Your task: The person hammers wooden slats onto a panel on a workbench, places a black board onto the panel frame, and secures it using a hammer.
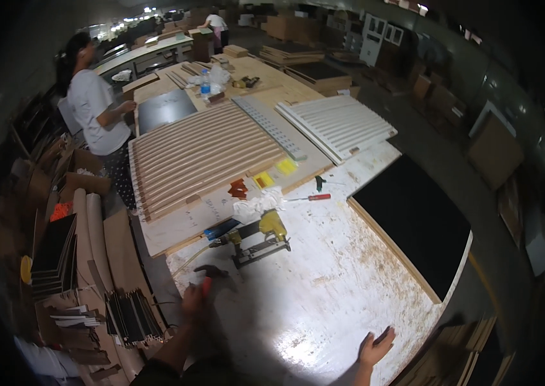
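Note:
My left hand is closed around a small red object over the near left edge of the white worktable. Only part of that object shows, so its exact kind is unclear. Low on the right, my right hand holds nothing, its fingers apart, above the near part of the tabletop. Beyond my left hand lies a yellow and black pneumatic nail gun with a hose. Behind the gun are crumpled white plastic and a red-handled screwdriver. On the right side rests a black panel with a light wooden edge.
A ribbed wooden panel and a white slatted panel lie farther back. A water bottle stands beyond them. At the far left, a person in a white shirt stands by the table. Dark strips and rolls crowd the left side.

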The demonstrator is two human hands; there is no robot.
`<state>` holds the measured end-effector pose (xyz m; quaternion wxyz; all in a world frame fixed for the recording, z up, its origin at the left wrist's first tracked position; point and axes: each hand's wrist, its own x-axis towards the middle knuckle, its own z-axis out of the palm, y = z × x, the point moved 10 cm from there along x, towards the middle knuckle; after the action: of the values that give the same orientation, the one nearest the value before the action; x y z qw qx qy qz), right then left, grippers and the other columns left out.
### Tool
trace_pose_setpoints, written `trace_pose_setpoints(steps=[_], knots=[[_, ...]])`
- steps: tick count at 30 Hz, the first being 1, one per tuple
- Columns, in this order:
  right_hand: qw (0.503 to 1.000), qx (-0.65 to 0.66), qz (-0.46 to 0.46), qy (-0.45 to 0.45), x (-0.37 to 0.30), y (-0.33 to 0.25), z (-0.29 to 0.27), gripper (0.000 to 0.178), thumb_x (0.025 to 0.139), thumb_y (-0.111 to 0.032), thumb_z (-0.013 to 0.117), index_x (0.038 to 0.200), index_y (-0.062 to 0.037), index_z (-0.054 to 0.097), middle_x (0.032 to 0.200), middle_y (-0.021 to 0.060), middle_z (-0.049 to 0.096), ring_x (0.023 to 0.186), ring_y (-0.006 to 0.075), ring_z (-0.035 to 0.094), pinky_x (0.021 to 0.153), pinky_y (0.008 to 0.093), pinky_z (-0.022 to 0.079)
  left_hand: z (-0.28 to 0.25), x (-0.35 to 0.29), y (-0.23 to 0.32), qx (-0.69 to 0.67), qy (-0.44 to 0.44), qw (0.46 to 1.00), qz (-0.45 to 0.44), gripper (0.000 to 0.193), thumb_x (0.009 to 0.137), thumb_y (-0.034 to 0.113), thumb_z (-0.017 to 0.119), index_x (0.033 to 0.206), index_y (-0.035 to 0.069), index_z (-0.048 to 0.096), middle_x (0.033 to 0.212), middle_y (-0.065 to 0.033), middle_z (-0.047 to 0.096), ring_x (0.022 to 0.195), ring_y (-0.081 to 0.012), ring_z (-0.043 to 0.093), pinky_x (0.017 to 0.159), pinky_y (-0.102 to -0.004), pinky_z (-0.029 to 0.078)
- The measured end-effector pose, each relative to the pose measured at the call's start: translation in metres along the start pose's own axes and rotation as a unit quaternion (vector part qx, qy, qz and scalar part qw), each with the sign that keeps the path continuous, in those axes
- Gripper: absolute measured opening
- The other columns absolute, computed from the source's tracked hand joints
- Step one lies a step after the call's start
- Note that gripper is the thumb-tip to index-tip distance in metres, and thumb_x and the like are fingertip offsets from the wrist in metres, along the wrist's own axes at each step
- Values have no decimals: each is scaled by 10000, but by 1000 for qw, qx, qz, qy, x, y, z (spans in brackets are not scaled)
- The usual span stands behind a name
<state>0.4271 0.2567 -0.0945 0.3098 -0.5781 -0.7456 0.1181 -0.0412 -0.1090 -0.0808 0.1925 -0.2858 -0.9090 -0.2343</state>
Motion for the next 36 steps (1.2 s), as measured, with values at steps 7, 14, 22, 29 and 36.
trace_pose_setpoints(steps=[7,14,22,29,36], knots=[[997,-63,19,-50,-15,-38,-14,619,759,-347,576,1249,-13,398,1309,184,380,1261,353,280,1031,502,165,35,-50,76,-220,-206,951,-72,126,738,222,595,765,102,569,743,-104,556,688,-303,535,608,-446,423],[995,-85,0,-53,-18,-45,-13,525,806,-323,549,1209,-8,433,1270,193,410,1220,342,334,1018,474,228,49,-41,196,-278,-292,911,84,157,703,164,566,841,114,622,775,-111,606,772,-302,569,710,-409,451],[964,245,-91,-40,-113,-141,20,401,837,-175,519,1164,51,465,1140,166,504,1077,276,467,954,355,331,-35,-27,95,-444,-138,885,-41,183,779,136,584,949,79,620,841,-123,566,765,-294,577,659,-351,471],[524,411,-136,-733,-400,-487,151,443,870,-83,516,1279,-18,360,1168,116,527,1049,168,512,876,271,403,-43,-190,-155,-304,-322,872,-207,265,818,238,500,974,51,603,904,-139,621,854,-290,595,714,-372,476],[664,335,44,-668,-414,-533,377,664,816,-299,617,1344,-77,282,1239,59,464,980,139,487,749,229,387,-178,-230,-309,-162,-262,891,-333,324,797,344,534,1028,135,623,971,-125,625,888,-261,602,755,-379,473]])
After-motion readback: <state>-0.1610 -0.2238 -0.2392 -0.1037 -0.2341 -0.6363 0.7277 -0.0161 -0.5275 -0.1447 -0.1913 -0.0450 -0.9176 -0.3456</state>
